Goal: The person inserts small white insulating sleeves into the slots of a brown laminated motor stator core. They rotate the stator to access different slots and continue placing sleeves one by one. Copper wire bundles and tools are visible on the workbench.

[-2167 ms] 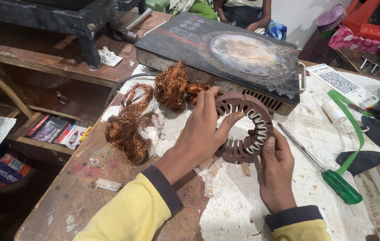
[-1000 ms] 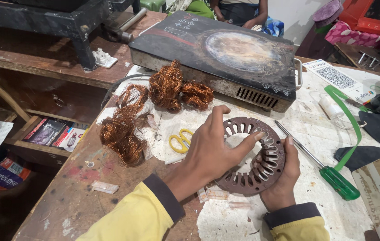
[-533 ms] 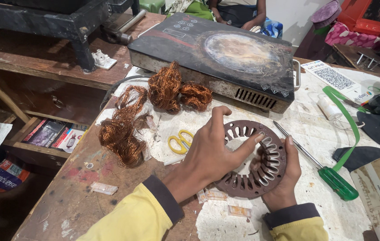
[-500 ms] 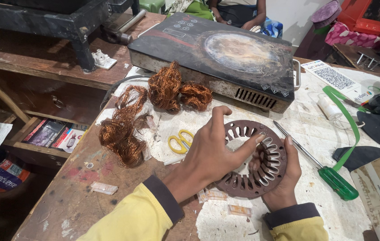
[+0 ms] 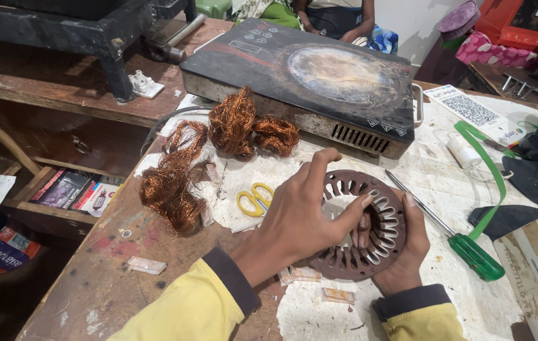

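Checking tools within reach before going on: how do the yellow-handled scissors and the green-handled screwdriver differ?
The scissors lie left of the slotted metal ring, partly hidden behind the left hand; the screwdriver lies fully in view, right of the right hand. The scissors are short with yellow loop handles; the screwdriver is long, with a thin steel shaft and a green grip. Both lie flat on the pale sheet, untouched.

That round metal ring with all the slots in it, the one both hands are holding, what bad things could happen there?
The slotted metal ring is tilted up off the table, held only by the left hand and right hand; it might slip and drop. Fingertips reach into the ring's hole beside the slot teeth, which could pinch or scratch. The green-handled screwdriver lies close to the right hand and might get knocked away.
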